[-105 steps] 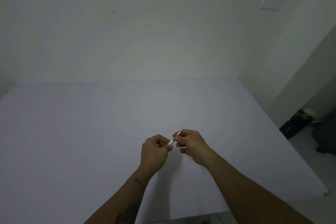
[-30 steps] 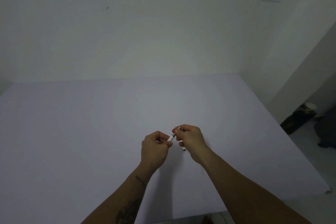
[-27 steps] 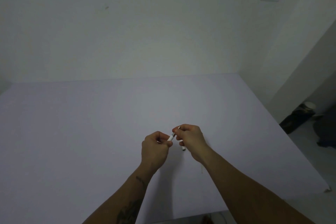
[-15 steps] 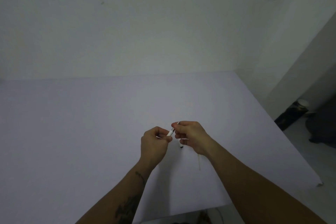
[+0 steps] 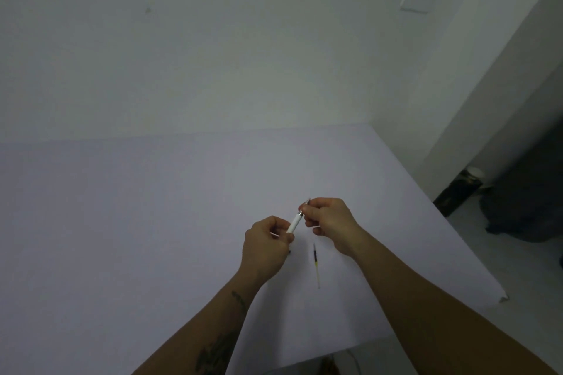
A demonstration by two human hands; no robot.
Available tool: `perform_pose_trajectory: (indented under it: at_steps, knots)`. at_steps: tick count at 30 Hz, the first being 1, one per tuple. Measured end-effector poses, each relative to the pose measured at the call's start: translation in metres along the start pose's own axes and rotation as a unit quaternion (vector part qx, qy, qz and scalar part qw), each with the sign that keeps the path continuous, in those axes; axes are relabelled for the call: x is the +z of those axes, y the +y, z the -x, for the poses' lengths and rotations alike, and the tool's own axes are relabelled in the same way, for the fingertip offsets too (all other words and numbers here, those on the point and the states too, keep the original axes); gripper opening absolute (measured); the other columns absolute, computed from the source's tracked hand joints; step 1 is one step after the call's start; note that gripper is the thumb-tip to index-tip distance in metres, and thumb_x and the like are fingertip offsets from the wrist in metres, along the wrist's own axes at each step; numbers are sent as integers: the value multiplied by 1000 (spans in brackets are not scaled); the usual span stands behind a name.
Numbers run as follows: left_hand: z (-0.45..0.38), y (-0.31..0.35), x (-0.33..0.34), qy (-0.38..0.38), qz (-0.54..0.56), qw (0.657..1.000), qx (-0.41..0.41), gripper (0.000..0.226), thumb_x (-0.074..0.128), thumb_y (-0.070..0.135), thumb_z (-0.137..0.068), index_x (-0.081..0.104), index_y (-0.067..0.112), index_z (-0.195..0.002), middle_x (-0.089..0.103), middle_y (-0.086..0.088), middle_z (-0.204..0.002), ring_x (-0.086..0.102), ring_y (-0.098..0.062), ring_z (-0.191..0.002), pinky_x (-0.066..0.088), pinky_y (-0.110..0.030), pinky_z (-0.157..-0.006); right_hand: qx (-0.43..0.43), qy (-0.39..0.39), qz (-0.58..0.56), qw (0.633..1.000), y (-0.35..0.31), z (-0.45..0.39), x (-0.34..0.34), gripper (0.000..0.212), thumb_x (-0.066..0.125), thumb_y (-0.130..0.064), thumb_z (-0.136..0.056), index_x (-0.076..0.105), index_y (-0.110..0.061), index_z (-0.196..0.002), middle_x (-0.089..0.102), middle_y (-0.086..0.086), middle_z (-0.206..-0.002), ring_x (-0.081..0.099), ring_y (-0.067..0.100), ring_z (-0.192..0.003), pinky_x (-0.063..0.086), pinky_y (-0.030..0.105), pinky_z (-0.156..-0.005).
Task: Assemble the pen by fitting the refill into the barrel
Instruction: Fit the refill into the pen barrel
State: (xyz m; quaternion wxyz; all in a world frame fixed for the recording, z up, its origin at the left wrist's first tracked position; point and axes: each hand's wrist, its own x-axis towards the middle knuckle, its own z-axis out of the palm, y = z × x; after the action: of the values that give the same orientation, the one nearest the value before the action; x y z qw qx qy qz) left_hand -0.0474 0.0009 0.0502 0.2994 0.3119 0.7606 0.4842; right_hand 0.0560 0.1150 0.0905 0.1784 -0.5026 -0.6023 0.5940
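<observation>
Now the refill point(image 5: 316, 265) lies in plain sight on the table point(image 5: 122, 222), toward its near edge, long axis near to far, just below the right hand point(image 5: 330, 221); both hands pinch the white barrel point(image 5: 295, 222), left hand point(image 5: 265, 248) low

Light: dim, flat, cool grey throughout; we find no glare and cannot place a source. The table point(image 5: 152, 222) reads dull lavender, brightest near its middle, darker toward the left and lower edges. The wall point(image 5: 213, 55) is evenly murky. Shadows: soft, faint, below the left hand point(image 5: 266, 245) and right hand point(image 5: 330, 224). The doorway point(image 5: 524, 192) at right falls almost black. Focus: we note mild softness overall, fine detail smeared. Distortion: wide-angle bending at the borders, table edges and wall corner slanting.
</observation>
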Motion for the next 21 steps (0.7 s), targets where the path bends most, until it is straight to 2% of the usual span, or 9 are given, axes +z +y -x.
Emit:
perform_pose_trajectory:
  at_steps: [3,6,10,15,18,21]
  knots:
    - [-1,2,4,10,-16,1000,-12,18,76,11,-79,68,27,-77,66,8,-70,63,-9,-60,44,-13,-51,21,-2,-40,999,5,1,-3,14,70,-16,-88,77,-9,-98,67,3,-74,63,14,-67,52,26,-61]
    - [-2,2,6,16,-13,1000,-20,17,77,10,-78,70,26,-76,66,8,-67,63,-1,-54,42,-7,-44,30,-10,-45,998,7,2,-7,18,70,-15,-88,76,-6,-103,67,4,-76,63,16,-71,50,28,-62]
    - [-2,5,12,23,-24,999,-22,15,77,9,-77,71,23,-75,67,4,-68,64,-12,-63,51,-22,-56,11,15,-17,1000,10,-1,-8,7,70,-13,-87,76,-10,-88,66,4,-73,61,16,-67,49,26,-59]
    - [-1,10,29,45,-41,998,-30,12,75,6,-79,70,17,-79,68,-3,-73,67,-21,-69,61,-34,-68,-3,47,21,999,18,-10,-9,10,67,-15,-88,71,-11,-80,64,8,-74,59,19,-68,50,31,-62]
    - [-1,14,40,49,-34,997,-39,12,75,7,-79,69,18,-79,67,-2,-73,67,-21,-69,61,-35,-68,15,20,0,1000,18,-17,-22,11,67,-14,-89,69,-15,-78,65,6,-74,60,17,-66,51,29,-60]
    - [-4,23,48,58,-33,997,-44,12,76,8,-78,70,18,-80,67,-1,-73,66,-19,-68,60,-33,-66,40,-35,-50,997,16,-24,-38,7,69,-15,-89,73,-11,-92,67,7,-77,62,17,-68,52,27,-59]
